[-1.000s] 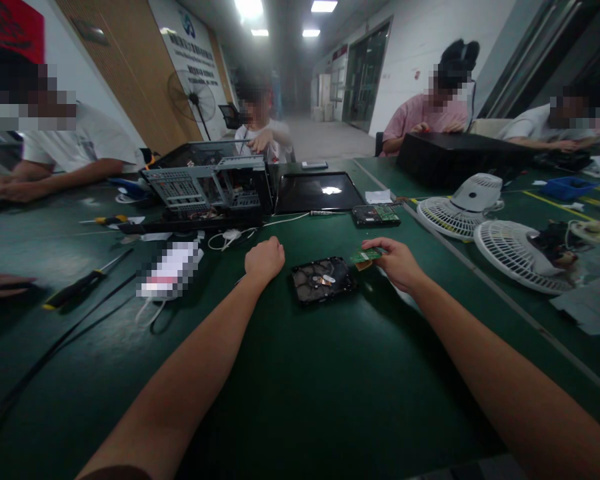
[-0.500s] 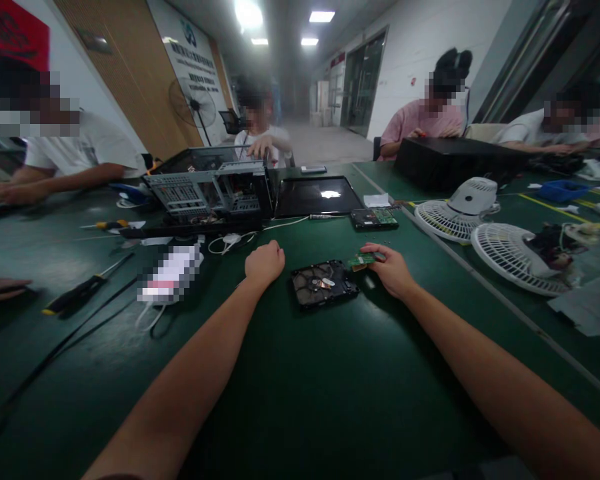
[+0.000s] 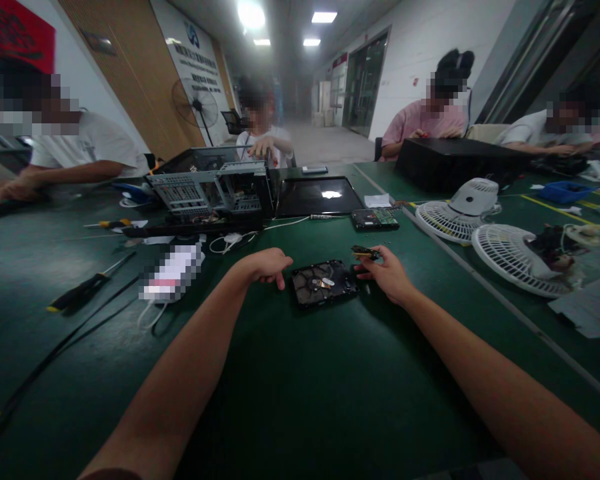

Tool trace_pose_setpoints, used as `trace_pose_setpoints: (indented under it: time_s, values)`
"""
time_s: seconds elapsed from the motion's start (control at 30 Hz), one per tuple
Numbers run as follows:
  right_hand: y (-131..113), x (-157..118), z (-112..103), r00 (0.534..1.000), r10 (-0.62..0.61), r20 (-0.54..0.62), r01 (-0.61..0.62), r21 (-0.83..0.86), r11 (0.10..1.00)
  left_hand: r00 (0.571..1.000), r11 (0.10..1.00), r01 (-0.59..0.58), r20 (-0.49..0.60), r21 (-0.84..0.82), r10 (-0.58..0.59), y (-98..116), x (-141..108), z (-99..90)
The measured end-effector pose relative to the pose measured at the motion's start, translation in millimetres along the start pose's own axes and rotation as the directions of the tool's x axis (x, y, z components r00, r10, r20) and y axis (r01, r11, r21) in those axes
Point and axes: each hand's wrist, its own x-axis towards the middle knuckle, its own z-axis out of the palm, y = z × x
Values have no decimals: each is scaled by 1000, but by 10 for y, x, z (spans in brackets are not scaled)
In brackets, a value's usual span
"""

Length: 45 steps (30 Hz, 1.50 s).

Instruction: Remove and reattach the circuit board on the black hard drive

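Observation:
A black hard drive lies on the green table between my two hands, its ribbed underside with a silver hub facing up. My right hand, just right of the drive, pinches a small green circuit board, now seen nearly edge-on above the drive's right corner. Left of the drive is my left hand, thumb and index finger apart beside the drive's left edge and the other fingers curled. Nothing shows in it, and I cannot tell whether it touches the drive.
Another hard drive with its board showing lies beyond my right hand, near tiny screws. An opened computer case and a black panel stand behind. White fan parts lie right; a screwdriver and phone left. Several people sit around.
My left hand has gone from a closed fist to thumb and index finger spread, nearer the drive's left edge. My right hand has tilted the circuit board from flat to edge-on.

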Motion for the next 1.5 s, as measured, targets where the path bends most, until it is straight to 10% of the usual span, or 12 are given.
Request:
trace_pose_setpoints:
  time_s: [0.3, 0.53, 0.7, 0.93, 1.07, 1.3, 1.5]
  values:
    - [32, -84, 110, 998, -47, 28, 52, -178, 983, 997, 992, -78, -10, -100, 78, 162, -60, 48]
    - [-50, -179, 184, 996, -68, 59, 80, -237, 968, 974, 993, 13, -225, 116, 13, 260, -162, 4]
    - [-106, -158, 171, 929, -369, 31, 347, -424, 837, 827, 935, -75, -503, 346, 253, 445, -319, 34]
    - [-301, -287, 274, 895, -428, 127, 446, -215, 869, 853, 896, -399, -279, 195, 441, 790, -623, 284]
    - [-401, -368, 333, 884, -439, 160, 465, -216, 859, 929, 923, -366, -108, -116, 355, 787, -621, 344]
    - [-365, -389, 345, 867, -475, 149, 496, -178, 850, 926, 882, -373, -65, -289, 371, 735, -509, 377]
    - [-351, -314, 309, 959, -282, 0, 282, -14, 959, 929, 870, -362, -57, -335, 365, 757, -539, 368]
